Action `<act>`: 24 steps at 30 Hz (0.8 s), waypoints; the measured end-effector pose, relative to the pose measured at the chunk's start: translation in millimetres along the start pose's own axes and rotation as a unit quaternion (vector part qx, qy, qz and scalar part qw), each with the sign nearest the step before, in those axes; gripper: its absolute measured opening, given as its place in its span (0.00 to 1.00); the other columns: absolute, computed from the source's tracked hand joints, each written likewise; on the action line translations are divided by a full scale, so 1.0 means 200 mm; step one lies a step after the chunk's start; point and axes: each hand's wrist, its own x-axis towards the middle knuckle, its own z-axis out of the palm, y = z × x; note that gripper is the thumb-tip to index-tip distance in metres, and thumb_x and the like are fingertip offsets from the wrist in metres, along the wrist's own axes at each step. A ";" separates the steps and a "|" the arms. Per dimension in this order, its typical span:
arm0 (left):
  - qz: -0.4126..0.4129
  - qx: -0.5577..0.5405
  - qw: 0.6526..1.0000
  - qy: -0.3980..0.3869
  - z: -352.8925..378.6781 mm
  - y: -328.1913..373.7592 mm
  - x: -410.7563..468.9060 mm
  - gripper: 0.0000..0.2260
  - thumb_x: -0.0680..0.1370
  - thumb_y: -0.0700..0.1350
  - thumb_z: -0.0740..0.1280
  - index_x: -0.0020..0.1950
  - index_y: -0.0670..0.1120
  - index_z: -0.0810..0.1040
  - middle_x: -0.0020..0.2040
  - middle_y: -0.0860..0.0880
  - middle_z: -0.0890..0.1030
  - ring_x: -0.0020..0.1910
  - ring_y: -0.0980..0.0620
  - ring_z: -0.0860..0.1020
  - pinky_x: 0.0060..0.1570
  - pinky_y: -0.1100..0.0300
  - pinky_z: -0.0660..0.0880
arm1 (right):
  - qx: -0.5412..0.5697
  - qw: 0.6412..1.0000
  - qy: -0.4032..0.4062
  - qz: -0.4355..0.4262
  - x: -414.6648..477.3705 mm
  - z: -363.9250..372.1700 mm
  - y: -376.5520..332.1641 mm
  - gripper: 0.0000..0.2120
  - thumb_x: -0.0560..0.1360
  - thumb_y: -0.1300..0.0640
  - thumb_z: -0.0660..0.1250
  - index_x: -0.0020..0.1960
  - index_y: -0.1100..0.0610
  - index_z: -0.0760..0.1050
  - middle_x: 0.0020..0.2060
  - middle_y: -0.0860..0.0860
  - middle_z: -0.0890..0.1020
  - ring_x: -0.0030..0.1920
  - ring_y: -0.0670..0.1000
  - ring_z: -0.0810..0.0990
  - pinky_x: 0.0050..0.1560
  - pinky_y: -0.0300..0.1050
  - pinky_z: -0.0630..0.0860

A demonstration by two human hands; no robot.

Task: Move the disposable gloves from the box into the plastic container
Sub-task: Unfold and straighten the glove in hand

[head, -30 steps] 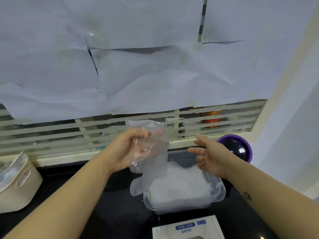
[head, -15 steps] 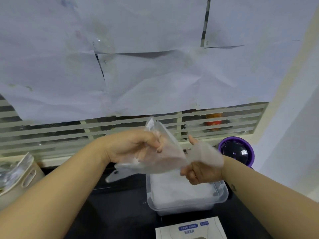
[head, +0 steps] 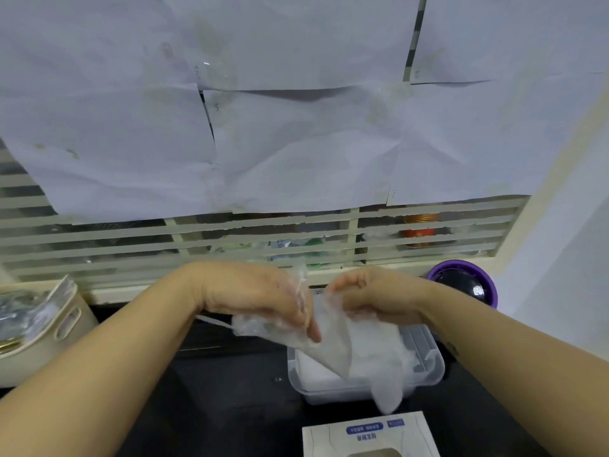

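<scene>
Glove (head: 333, 351) between left hand (head: 250, 291) and right hand (head: 379, 298); box (head: 369, 437) seemingly half cropped.

Both bare forearms reach in from the lower corners of the view and meet near the centre. The left forearm (head: 99, 374) rises from the bottom left, and the left hand (head: 260, 298) lies back-up, its fingers (head: 309, 328) curled downward and pinching a thin clear disposable glove (head: 333, 344). The right forearm (head: 510, 351) comes from the bottom right. The right hand (head: 372, 300) is also back-up, its fingers curled under and gripping the same glove. The 2 hands sit side by side at about the same height, knuckles facing, just apart. A small dark mark (head: 454, 351) shows on the right forearm.
</scene>
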 end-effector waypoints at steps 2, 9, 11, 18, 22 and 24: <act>-0.052 0.077 0.996 -0.002 -0.02 -0.08 0.02 0.08 0.80 0.44 0.65 0.52 0.43 0.82 0.47 0.55 0.84 0.48 0.60 0.80 0.53 0.68 0.72 | -0.065 0.996 0.057 -0.020 -0.06 -0.06 -0.06 0.12 0.76 0.64 0.67 0.56 0.53 0.81 0.55 0.50 0.82 0.52 0.50 0.82 0.55 0.41 0.78; -0.184 0.163 0.968 -0.043 0.03 -0.26 0.11 0.04 0.78 0.55 0.67 0.50 0.58 0.81 0.47 0.64 0.80 0.51 0.63 0.78 0.61 0.62 0.71 | -0.204 0.962 0.157 -0.091 -0.20 -0.17 -0.16 0.21 0.77 0.64 0.66 0.66 0.46 0.75 0.44 0.36 0.80 0.33 0.35 0.77 0.37 0.25 0.70; -0.200 0.134 0.971 -0.008 0.01 -0.28 0.12 0.09 0.78 0.58 0.65 0.52 0.56 0.81 0.49 0.62 0.81 0.52 0.63 0.78 0.61 0.61 0.73 | -0.244 0.951 0.162 -0.102 -0.21 -0.17 -0.17 0.23 0.76 0.61 0.68 0.67 0.40 0.73 0.63 0.40 0.76 0.49 0.37 0.78 0.47 0.28 0.71; -0.191 -0.193 0.933 0.236 0.01 -0.41 0.14 0.22 0.71 0.62 0.65 0.56 0.48 0.80 0.55 0.51 0.84 0.56 0.52 0.80 0.64 0.50 0.74 | -0.258 0.939 0.187 -0.129 -0.27 -0.19 -0.12 0.29 0.74 0.57 0.71 0.67 0.32 0.68 0.67 0.38 0.72 0.59 0.47 0.77 0.66 0.51 0.72; -0.123 -0.107 0.908 0.386 0.07 -0.36 0.32 0.15 0.80 0.54 0.64 0.64 0.51 0.75 0.62 0.55 0.76 0.58 0.55 0.75 0.61 0.56 0.72 | -0.255 0.931 0.221 -0.136 -0.28 -0.22 -0.05 0.32 0.75 0.57 0.70 0.73 0.38 0.62 0.71 0.36 0.66 0.61 0.34 0.72 0.66 0.40 0.68; -0.088 -0.008 0.853 0.515 0.09 -0.31 0.40 0.16 0.80 0.49 0.64 0.67 0.50 0.72 0.62 0.53 0.74 0.56 0.57 0.71 0.56 0.61 0.69 | -0.263 0.925 0.245 -0.125 -0.26 -0.25 0.03 0.33 0.75 0.57 0.70 0.75 0.40 0.61 0.71 0.38 0.65 0.45 0.25 0.72 0.51 0.29 0.71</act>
